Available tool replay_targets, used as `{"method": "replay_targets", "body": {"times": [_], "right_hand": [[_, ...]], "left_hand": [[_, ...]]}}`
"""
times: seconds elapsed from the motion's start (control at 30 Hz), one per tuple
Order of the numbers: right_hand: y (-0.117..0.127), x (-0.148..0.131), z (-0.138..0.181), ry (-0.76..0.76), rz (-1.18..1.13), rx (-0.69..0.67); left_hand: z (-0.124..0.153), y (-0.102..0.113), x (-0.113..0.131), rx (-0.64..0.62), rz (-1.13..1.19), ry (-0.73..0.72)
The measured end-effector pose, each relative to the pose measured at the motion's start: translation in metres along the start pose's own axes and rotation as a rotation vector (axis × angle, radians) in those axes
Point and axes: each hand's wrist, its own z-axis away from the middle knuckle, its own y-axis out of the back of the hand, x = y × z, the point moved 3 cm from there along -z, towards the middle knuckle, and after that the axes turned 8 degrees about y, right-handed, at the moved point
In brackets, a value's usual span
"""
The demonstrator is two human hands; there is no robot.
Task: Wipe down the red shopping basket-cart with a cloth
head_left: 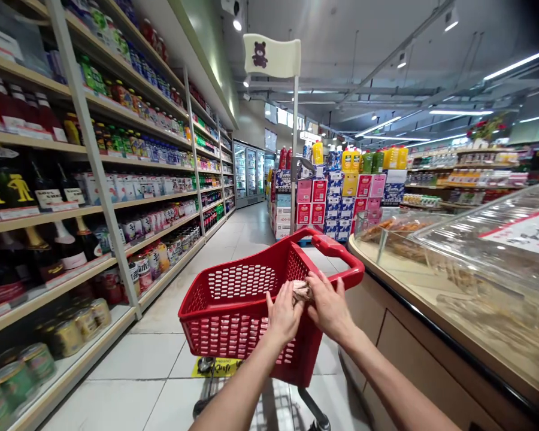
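A red plastic shopping basket (233, 299) on a wheeled frame stands in the aisle right in front of me. Both hands are raised over its near rim. My left hand (282, 316) and my right hand (329, 306) together hold a small crumpled clear packet (301, 291) with something pale brown in it, pinched between the fingers. I cannot tell what the packet contains. The basket's red handle (341, 254) arches behind my right hand.
Tall shelves of bottles, jars and cans (72, 197) line the left. A curved counter with clear display covers (476, 257) runs along the right. Stacked boxes and juice bottles (336, 191) stand ahead, fridges (249, 173) beyond. A bear flag (272, 57) rises on a pole.
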Motion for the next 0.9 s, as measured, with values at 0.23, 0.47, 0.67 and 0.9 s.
{"method": "replay_targets", "body": {"times": [0.23, 0.47, 0.67, 0.9], "right_hand": [[-0.004, 0.018, 0.009, -0.001, 0.119, 0.063], [0.001, 0.026, 0.003, 0.001, 0.119, 0.14], [-0.002, 0.022, -0.006, 0.042, 0.083, 0.111], [-0.012, 0.039, -0.002, 0.016, 0.145, 0.143]], "left_hand": [[-0.013, -0.013, 0.008, 0.219, 0.022, -0.013], [0.014, 0.036, -0.093, 0.359, -0.126, 0.037], [0.014, 0.002, -0.055, 0.229, -0.123, -0.065], [0.006, 0.005, -0.054, 0.294, -0.016, 0.003]]}}
